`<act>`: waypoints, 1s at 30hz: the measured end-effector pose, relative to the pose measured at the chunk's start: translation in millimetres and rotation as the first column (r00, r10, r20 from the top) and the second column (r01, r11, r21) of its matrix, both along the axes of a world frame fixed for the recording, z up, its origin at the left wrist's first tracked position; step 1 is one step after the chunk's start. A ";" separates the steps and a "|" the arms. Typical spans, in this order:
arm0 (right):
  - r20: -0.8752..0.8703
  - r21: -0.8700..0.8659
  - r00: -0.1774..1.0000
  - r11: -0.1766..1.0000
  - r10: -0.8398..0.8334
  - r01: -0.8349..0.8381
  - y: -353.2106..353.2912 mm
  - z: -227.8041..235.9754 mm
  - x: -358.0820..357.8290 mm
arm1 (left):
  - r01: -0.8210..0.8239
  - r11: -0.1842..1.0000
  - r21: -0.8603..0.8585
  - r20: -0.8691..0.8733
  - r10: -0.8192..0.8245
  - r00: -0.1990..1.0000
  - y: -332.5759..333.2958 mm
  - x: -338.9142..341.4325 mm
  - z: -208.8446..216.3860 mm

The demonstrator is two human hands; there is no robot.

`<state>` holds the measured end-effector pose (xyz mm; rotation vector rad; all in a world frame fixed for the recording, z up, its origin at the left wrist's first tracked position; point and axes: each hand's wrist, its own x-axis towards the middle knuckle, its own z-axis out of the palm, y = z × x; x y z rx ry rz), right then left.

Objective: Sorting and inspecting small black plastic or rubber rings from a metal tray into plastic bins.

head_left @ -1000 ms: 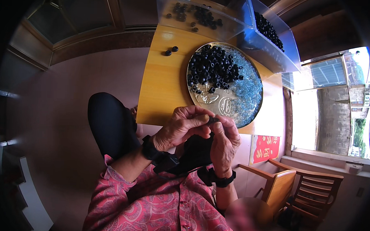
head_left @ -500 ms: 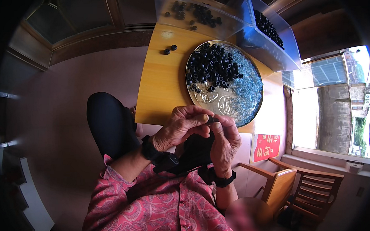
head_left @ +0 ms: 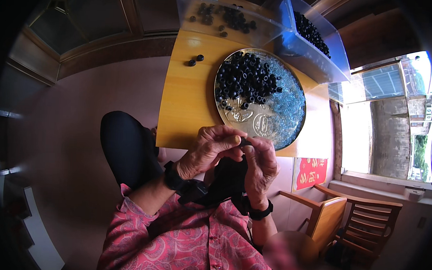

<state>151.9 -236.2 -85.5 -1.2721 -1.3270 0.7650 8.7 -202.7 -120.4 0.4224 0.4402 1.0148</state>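
Observation:
Just off the table's near edge, my left hand (head_left: 213, 147) and my right hand (head_left: 261, 163) meet fingertip to fingertip. Pinched between them is a small black ring-shaped part (head_left: 245, 142), mostly covered by the thumbs and fingers. Beyond the hands lies a round golden tray (head_left: 236, 127) with an embossed bottom. A heap of black hollow parts (head_left: 245, 73) fills its far left portion. Small clear-bluish beads or pellets (head_left: 289, 107) cover its right side; their exact kind is too small to tell.
Two loose black parts (head_left: 196, 61) lie on the yellow table (head_left: 181, 99) left of the tray. Behind stand a clear plastic bin (head_left: 259, 33) with scattered black parts and a second bin (head_left: 320, 62) holding many more. A wooden chair (head_left: 366, 223) stands at the right.
Both hands stay together on the black part and have shifted very slightly left and down. The table and tray sit slightly differently in the view; the heap looks the same.

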 end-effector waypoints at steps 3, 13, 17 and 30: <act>0.097 0.030 0.995 1.000 -0.011 0.008 -0.2 0.8 0.4 | 0.004 1.000 -0.009 -0.013 -0.004 1.000 -0.2 -0.4 2.6; 0.172 0.019 0.984 0.999 0.046 -0.050 2.5 5.9 5.0 | -0.004 1.000 -0.017 -0.026 0.003 1.000 0.5 -2.8 6.1; 0.112 -0.027 0.992 0.998 0.063 -0.060 2.8 -2.9 9.8 | 0.001 1.000 -0.010 -0.010 -0.001 1.000 0.9 1.9 -4.2; 0.013 -0.029 1.000 0.999 0.014 -0.014 -3.5 -8.4 9.0 | -0.034 0.999 0.027 -0.056 0.036 0.998 -3.0 5.8 -3.4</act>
